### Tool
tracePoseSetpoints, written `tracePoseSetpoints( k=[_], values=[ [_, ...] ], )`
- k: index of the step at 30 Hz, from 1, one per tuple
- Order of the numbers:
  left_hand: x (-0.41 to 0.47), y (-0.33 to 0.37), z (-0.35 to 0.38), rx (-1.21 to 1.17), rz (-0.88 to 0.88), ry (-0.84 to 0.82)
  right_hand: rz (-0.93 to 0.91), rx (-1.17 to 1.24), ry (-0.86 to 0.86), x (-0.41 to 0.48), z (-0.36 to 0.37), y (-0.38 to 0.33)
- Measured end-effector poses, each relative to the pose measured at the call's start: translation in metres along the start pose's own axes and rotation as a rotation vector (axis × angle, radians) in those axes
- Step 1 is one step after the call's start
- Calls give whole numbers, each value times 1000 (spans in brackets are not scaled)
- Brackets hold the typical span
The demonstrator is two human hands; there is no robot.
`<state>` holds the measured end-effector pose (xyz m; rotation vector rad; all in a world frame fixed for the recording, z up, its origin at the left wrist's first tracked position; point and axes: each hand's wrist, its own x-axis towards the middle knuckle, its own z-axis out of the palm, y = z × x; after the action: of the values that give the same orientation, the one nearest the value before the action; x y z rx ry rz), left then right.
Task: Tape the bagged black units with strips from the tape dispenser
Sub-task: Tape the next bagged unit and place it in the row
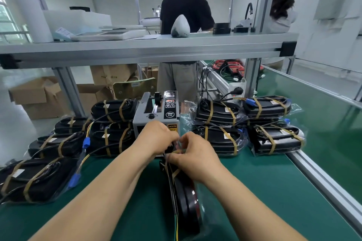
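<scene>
On your left, the taped pile (58, 143) sits stacked on the green mat (264, 191), with wires trailing toward you. Your left hand (156, 137) is just in front of the tape dispenser (156, 112), curled down over the far end of the bagged unit (186, 203). Its fingertips are hidden, so I can't tell whether they pinch tape or bag. Touching it, your right hand (194, 155) is clamped on that same end, fingers pinching the top edge where a tan tape strip (175, 173) wraps round. Far right, more taped units (244, 123) are heaped.

Watch it now: the unit is balanced on its thin edge and held only at the far end. Ease either hand and it will likely flop sideways and drag the strip crooked. Loose bag film under the tape could crease, or the strip could stick to itself. The thin wire (176, 227) trailing out of the near end could snag too.

The unit's long axis runs near to far, its far end aimed at the dispenser and its red face turned right.
</scene>
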<state>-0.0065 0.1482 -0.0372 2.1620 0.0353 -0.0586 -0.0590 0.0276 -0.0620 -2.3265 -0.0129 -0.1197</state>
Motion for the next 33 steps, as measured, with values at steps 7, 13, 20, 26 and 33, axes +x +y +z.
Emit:
tracePoseSetpoints(
  k=[7, 13, 20, 26, 33],
  values=[
    [1, -3, -3, -100, 24, -57, 17, -60, 67, 10, 6, -8],
    [18, -35, -36, -400, -106, 259, 50, 4, 137, 11, 6, 2],
    [29, -59, -12, -597, -364, 252, -28, -329, 76, 23, 5, -12],
    [32, -51, -6, -803, -484, 241, -109, -509, 124, 23, 6, -13],
    [32, -43, 2, -924, -521, 372, -109, -523, 97, 22, 13, -14]
  ],
)
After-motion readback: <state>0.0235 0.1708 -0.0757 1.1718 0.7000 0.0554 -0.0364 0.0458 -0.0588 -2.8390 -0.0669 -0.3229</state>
